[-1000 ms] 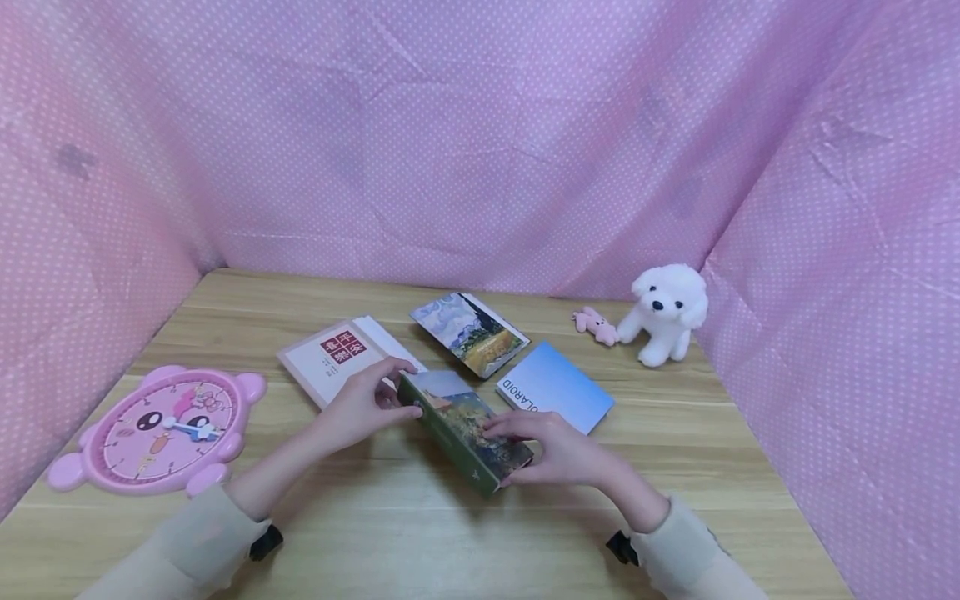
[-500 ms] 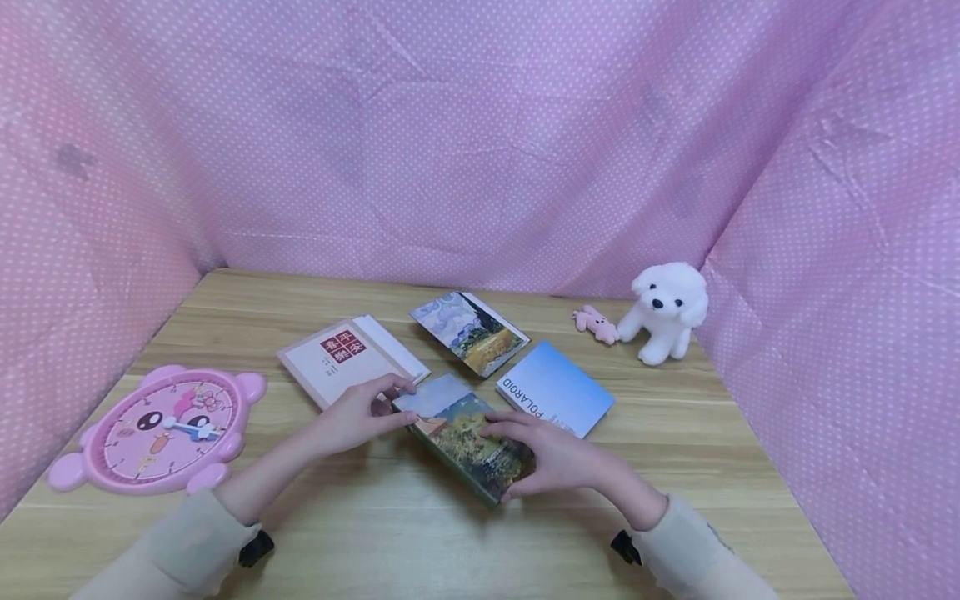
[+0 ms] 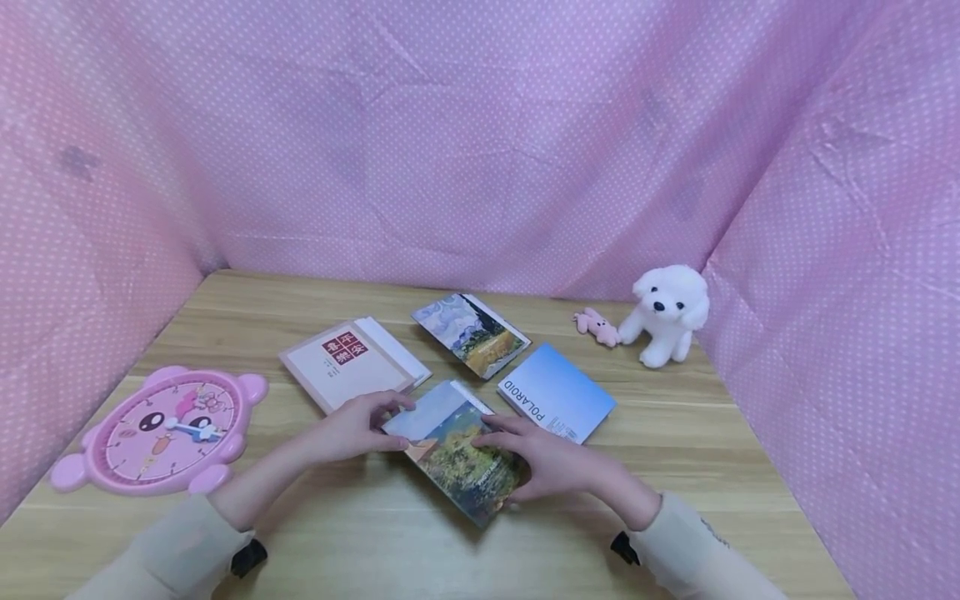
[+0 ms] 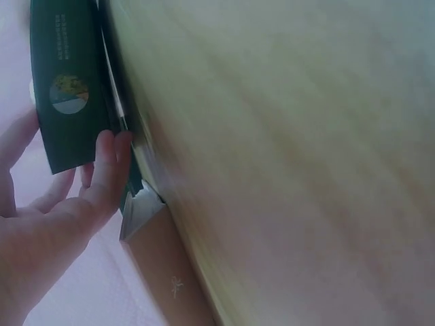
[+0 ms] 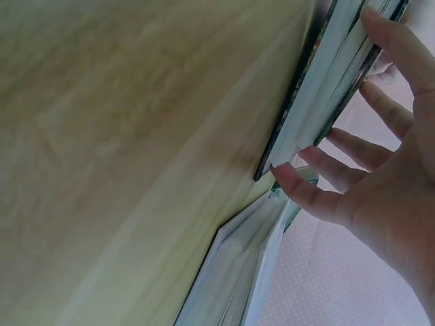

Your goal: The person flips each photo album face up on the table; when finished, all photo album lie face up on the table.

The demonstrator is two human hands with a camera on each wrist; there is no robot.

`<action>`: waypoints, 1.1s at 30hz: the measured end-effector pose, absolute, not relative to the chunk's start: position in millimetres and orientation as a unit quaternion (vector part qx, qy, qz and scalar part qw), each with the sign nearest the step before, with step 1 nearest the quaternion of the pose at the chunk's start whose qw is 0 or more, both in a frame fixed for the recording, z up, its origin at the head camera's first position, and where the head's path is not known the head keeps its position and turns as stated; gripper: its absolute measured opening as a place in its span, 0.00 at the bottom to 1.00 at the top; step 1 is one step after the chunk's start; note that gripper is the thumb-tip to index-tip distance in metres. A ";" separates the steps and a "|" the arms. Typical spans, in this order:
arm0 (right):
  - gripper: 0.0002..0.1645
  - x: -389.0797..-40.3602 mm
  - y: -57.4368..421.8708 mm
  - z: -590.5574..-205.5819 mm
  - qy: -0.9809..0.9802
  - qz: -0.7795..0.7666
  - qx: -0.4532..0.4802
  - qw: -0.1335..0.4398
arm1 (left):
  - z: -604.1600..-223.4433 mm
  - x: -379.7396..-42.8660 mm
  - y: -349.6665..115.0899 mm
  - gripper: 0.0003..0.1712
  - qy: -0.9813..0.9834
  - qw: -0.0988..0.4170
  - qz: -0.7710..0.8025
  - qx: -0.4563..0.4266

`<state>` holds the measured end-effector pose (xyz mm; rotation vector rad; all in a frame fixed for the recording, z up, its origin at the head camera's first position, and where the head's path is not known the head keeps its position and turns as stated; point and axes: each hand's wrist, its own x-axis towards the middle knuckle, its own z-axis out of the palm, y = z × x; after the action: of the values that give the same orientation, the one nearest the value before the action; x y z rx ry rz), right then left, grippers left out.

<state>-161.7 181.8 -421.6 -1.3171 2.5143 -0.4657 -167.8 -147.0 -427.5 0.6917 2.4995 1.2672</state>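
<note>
A thick book (image 3: pixel 453 454) with a landscape painting on its cover and a dark green spine (image 4: pixel 71 68) is between both hands, close over the table, cover up. My left hand (image 3: pixel 345 429) holds its left corner, thumb at the spine side and fingers at the top edge. On the opposite side, my right hand (image 3: pixel 551 458) grips the book, fingers over the cover and thumb at the near right edge. Its page edges (image 5: pixel 306 109) show beside the fingers in the right wrist view. The blue POLAROID book (image 3: pixel 562 387) lies just beyond the right hand.
Beyond the left hand lies a pale book (image 3: pixel 337 379) with red characters. A painting-covered book (image 3: pixel 468 333) lies farther back. A pink toy clock (image 3: pixel 138 433) is at left; a white plush dog (image 3: pixel 667 321) and a small pink toy (image 3: pixel 596 327) are at back right.
The held book has tipped from spine-forward to nearly flat, its cover now facing up, and has come slightly nearer. Both hands have moved with it; the other things stay put.
</note>
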 end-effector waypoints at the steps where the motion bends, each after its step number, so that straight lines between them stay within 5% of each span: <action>1: 0.51 -161.7 181.4 -422.4 0.866 -0.159 -0.456 0.131 | -427.0 -167.4 -147.3 0.29 0.860 0.130 0.429 0.244; 16: 0.51 -153.5 174.2 -423.4 0.872 -0.132 -0.457 0.118 | -425.5 -168.6 -151.2 0.35 0.878 0.117 0.325 0.331; 33: 0.49 -151.2 178.7 -419.8 0.860 -0.127 -0.480 0.117 | -415.7 -165.5 -145.1 0.35 0.901 0.128 0.260 0.322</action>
<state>-151.2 178.7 -419.8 -1.4055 2.5175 -0.3709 -165.5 -145.1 -415.7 0.9368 2.6208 0.7574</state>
